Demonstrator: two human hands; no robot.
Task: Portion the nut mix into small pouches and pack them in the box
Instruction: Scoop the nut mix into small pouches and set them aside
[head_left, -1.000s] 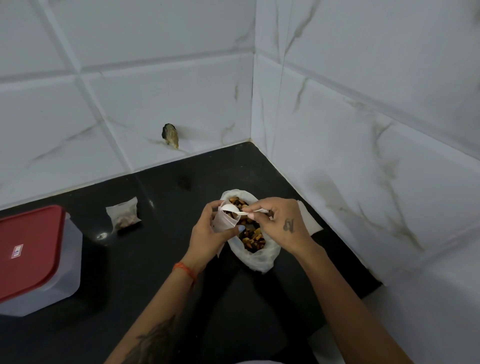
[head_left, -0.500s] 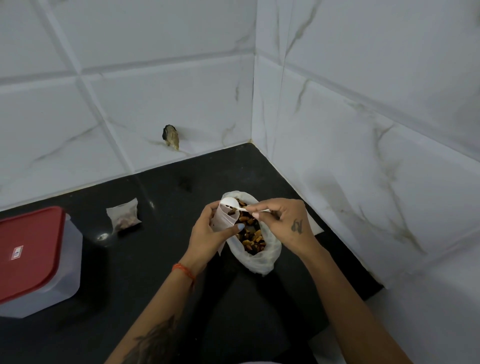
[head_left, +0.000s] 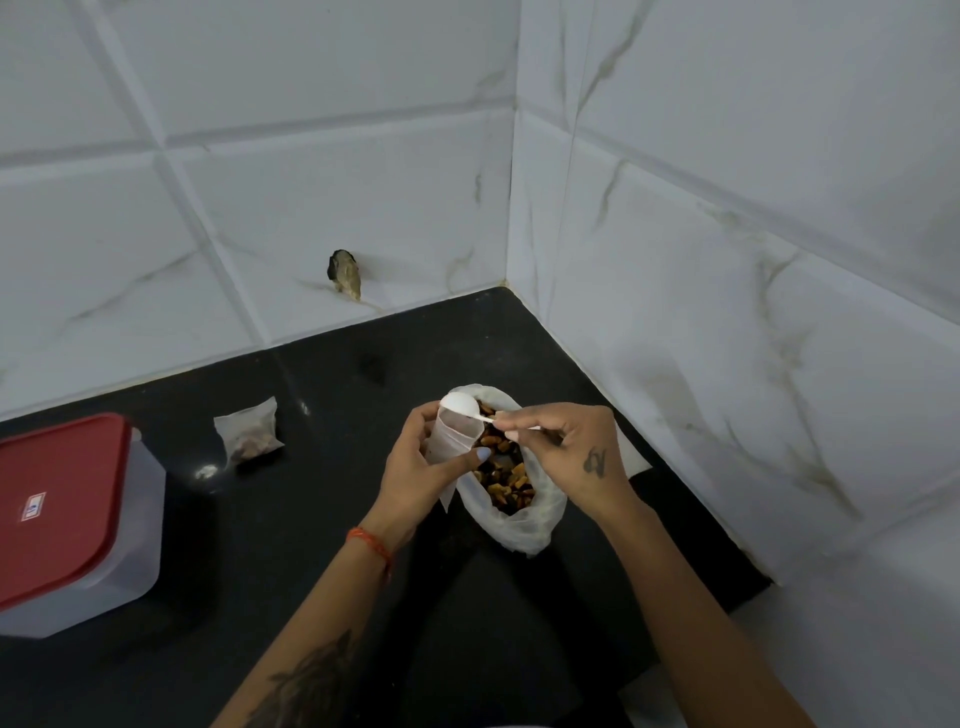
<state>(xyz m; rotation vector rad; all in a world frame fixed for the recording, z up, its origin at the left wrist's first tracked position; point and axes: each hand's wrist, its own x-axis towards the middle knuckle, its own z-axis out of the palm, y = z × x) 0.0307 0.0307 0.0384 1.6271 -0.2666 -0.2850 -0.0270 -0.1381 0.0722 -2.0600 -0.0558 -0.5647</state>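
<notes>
Black counter set into a corner of white marble-patterned wall tiles. At centre, slightly toward 3 o'clock, small pouch held upright with its mouth open, gripped by left hand, fingers curled round its side and thumb across the front. Just above the pouch mouth, white plastic spoon tipped bowl-down, handle pinched between thumb and fingers of right hand. Directly behind and below both hands, toward 5 o'clock, white plastic bag lying open on the counter, nut mix of brown and yellow pieces showing inside. Orange thread band round left wrist. At 9 o'clock of the hands, well apart, filled pouch lying flat on the counter. Farther out at 9 o'clock, at the frame's left edge, clear plastic box with red lid on. At 11 o'clock, dark chipped hole in the back wall just above the counter line. Flat white sheet peeking out at 3 o'clock behind right hand.
</notes>
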